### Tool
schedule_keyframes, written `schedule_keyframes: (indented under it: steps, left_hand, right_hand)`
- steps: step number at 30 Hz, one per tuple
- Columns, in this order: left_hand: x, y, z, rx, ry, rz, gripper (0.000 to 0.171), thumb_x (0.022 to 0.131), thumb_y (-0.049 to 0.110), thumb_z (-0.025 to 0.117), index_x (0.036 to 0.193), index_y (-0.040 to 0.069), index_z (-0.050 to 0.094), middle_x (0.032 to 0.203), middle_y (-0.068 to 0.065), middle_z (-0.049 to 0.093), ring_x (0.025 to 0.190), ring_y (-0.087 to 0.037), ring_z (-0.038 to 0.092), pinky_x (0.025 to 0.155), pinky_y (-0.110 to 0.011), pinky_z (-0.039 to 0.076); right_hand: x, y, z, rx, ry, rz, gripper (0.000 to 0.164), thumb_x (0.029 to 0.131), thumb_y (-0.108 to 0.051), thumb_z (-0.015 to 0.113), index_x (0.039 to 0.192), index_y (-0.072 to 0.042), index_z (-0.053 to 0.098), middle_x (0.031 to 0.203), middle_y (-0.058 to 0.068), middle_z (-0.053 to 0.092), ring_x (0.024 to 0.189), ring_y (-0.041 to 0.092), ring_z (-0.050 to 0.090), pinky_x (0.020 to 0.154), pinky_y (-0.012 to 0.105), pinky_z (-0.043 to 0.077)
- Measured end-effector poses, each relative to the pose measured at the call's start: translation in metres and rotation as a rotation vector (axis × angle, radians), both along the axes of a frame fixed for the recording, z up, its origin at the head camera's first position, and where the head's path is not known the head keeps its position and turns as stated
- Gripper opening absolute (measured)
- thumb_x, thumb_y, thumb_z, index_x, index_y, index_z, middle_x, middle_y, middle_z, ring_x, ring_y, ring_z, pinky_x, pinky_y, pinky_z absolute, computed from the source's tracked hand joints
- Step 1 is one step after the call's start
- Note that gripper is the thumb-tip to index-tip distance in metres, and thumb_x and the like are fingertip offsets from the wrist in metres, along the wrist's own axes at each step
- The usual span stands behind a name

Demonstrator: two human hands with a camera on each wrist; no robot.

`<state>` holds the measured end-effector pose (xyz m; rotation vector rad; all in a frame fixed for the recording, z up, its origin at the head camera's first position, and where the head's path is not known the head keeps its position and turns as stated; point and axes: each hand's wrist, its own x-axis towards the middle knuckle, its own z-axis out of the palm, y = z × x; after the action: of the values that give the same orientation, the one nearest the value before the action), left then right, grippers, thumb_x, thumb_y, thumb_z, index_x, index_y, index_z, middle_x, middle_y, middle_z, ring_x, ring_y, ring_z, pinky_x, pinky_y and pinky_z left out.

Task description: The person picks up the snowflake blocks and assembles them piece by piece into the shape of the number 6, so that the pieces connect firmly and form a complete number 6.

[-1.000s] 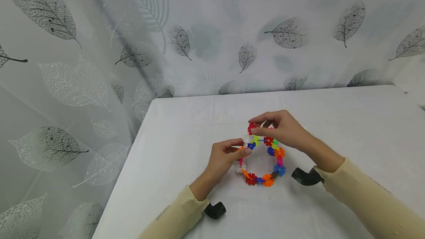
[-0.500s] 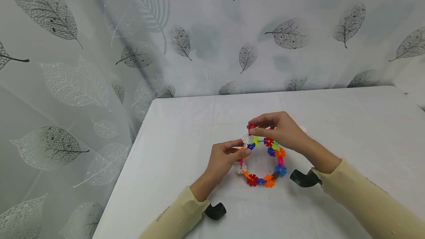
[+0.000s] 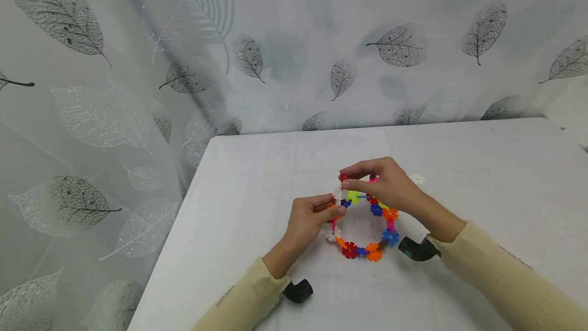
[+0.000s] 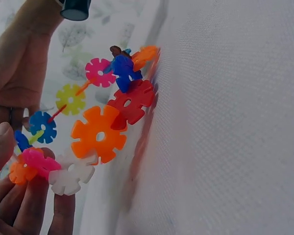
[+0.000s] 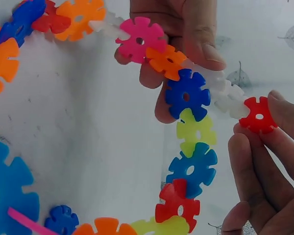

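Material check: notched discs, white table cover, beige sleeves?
Notched discs: likely moulded plastic, smooth with a slight sheen; even solid colour, crisp slots, some look slightly translucent.
White table cover: probably woven fabric, matte; fine weave grain shows in the left wrist view.
Beige sleeves: look like matte cloth, few wrinkles; fibre type can't be told.

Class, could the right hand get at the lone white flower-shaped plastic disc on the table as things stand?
Probably yes, once free: the white disc lies uncovered, but the right hand pinches a red flower-shaped plastic disc.
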<state>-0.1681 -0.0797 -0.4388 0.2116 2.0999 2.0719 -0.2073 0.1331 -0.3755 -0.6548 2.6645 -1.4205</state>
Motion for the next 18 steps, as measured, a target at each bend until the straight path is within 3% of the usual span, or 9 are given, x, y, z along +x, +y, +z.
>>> schedule_keyframes:
  steps: [15,18]
  left_hand:
    - [0.0001,0.0004,0.0021,-0.021,0.002,0.007,0.042,0.088,0.018,0.081,0.125,0.001,0.071,0.107,-0.007,0.076,0.094,-0.020,0.074,0.081,-0.032,0.059]
    - [-0.0004,0.0001,0.0018,-0.023,-0.003,0.003,0.043,0.088,0.018,0.082,0.126,0.001,0.071,0.106,-0.007,0.076,0.094,-0.020,0.074,0.082,-0.032,0.059]
  right_hand:
    - [0.0005,-0.0009,-0.0056,-0.008,0.010,-0.001,0.036,0.090,-0.037,0.078,0.118,-0.014,0.077,0.106,-0.006,0.075,0.102,0.015,0.066,0.084,0.041,0.049]
    - [0.0009,-0.0006,-0.0052,-0.020,0.007,0.000,0.033,0.094,-0.036,0.074,0.119,-0.015,0.076,0.108,-0.005,0.074,0.098,0.017,0.065,0.078,0.039,0.053]
